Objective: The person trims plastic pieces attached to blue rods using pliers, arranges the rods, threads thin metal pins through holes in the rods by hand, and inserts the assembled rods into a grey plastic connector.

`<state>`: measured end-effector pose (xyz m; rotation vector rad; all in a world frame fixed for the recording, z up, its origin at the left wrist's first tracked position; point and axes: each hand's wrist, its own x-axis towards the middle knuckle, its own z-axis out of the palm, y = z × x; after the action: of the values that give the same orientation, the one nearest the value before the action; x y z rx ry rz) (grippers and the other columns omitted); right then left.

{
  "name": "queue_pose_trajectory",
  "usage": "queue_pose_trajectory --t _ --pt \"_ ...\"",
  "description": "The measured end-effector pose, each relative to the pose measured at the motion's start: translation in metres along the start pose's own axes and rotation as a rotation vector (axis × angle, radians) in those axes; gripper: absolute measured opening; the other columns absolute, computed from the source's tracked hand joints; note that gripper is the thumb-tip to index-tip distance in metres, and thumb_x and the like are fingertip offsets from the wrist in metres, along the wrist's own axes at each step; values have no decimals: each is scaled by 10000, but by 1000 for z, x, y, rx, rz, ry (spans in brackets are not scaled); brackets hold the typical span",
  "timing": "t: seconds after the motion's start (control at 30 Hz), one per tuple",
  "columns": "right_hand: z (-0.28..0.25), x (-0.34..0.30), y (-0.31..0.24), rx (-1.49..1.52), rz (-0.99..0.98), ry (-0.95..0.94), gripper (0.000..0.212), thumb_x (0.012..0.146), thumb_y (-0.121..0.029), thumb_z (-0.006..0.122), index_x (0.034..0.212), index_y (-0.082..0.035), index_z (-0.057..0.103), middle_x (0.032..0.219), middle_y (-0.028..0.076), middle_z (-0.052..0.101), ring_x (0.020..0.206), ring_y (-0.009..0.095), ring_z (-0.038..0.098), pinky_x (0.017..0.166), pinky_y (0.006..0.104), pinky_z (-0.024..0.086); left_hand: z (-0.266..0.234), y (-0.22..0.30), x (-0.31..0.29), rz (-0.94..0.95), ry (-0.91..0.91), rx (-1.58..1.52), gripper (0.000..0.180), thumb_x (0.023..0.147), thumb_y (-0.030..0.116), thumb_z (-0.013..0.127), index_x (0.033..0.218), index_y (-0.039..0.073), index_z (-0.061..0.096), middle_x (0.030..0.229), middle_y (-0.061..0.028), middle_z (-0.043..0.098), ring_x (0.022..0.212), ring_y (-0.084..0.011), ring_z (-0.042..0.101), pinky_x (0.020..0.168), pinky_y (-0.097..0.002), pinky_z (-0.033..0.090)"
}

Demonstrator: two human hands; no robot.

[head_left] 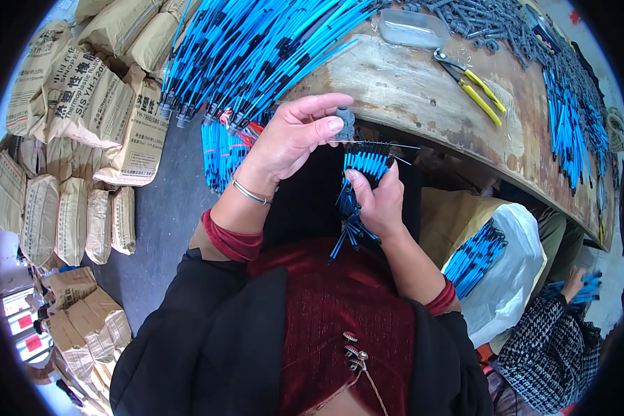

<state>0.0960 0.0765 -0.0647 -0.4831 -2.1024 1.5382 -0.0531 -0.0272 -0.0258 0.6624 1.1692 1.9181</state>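
Note:
My left hand [295,139] is raised over my lap, its thumb and fingers pinching a small grey ribbed plastic fitting [344,125]. Just below and to the right, my right hand [380,201] is closed around a bundle of thin blue tubes [365,161] with black ends. The black tops of the bundle lie close under the fitting; whether they touch it I cannot tell. A thin straight metal rod or wire [403,146] runs across the top of the bundle. Several loose tube ends hang below my right hand.
A worn wooden table [395,90] holds yellow-handled pliers [475,87], a clear plastic box [413,29] and piled grey fittings [475,17]. Many blue tube assemblies [256,48] fan out at its left. Paper sacks [90,104] stand far left. A lined sack [513,277] and another person [551,347] are right.

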Motion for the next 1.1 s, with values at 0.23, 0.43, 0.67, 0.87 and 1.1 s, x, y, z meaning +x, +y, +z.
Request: queue_pose_trajectory --t 0.23,0.43,0.67,0.87,1.1 --pt "1 -1 -2 -24 -7 -2 296 817 -156 651 1016 -6 493 772 82 638 668 170 610 650 289 479 0 1 -2 -23 -3 34 335 828 64 613 1146 -18 547 968 -99 635 821 -132 598 715 -247 481" --pt "1 1 -4 -22 25 8 301 810 -154 652 1020 -6 495 791 91 643 685 178 620 660 294 483 -4 0 -4 -54 -34 -13 396 806 23 618 1189 -12 523 1014 -113 629 846 -127 594 717 -241 472" --pt "0 5 -1 -40 14 43 308 792 -150 671 1011 -6 509 825 100 655 728 172 633 688 294 493 24 3 -18 219 9 710 581 763 -12 639 1303 1 425 1116 -62 514 839 -87 506 711 -207 449" --pt "0 4 -1 -14 46 33 340 770 -156 703 1012 -3 519 852 96 660 750 157 633 696 288 494 27 4 -19 247 55 822 581 749 -2 668 1288 8 448 1066 -34 477 808 -70 468 678 -182 434" --pt "1 2 -4 -6 52 42 363 765 -168 713 1022 -4 517 860 94 661 758 154 634 698 287 492 25 -3 -18 192 126 716 506 756 -4 666 1236 17 506 1008 -11 497 759 -44 465 612 -162 393"
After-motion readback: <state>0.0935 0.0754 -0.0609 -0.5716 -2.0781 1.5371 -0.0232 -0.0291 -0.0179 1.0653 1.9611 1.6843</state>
